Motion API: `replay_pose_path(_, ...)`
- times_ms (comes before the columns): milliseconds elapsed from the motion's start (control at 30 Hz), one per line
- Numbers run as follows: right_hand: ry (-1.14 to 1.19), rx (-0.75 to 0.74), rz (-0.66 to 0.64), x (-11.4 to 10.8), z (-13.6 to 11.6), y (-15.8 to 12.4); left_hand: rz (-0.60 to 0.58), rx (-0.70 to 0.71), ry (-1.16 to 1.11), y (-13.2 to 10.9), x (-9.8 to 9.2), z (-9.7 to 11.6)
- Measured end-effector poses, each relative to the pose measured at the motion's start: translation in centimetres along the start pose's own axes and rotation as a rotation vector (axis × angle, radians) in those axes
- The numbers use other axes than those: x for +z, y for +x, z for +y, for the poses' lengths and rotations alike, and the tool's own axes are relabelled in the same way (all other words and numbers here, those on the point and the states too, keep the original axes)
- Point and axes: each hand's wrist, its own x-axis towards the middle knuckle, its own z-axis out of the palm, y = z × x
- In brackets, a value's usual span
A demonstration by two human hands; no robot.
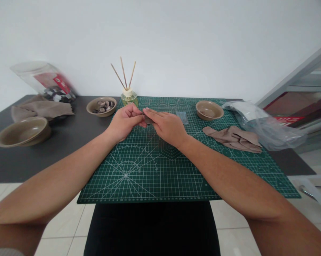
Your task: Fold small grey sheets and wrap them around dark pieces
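Above the far half of the green cutting mat (145, 185), my two hands meet at the fingertips. My left hand (126, 122) is closed in a pinch, thumb against curled fingers. Fingers pressed together, my right hand (169, 127) reaches over from the other side. Between them shows a small grey-brown piece (148, 121), mostly covered by the fingers; its kind cannot be made out. A bowl (101, 114) of small dark and pale pieces stands to the left of my left hand. Just beyond the right hand lies a small transparent packet (182, 117).
A reed diffuser (128, 96) stands behind my left hand. At right are a bowl (209, 111), a brown cloth (233, 138) and a plastic bag (269, 129). Leftward on the dark table (69, 153) are another bowl (23, 133), a cloth (47, 108) and a bag of pieces (53, 83).
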Motion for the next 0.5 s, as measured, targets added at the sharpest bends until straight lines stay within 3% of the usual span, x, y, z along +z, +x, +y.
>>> replay_pose_path(500,0.017,-0.005,0.01,0.81,0.29,0.04,-0.085,-0.043,0.069,-0.03,-0.21,0.02)
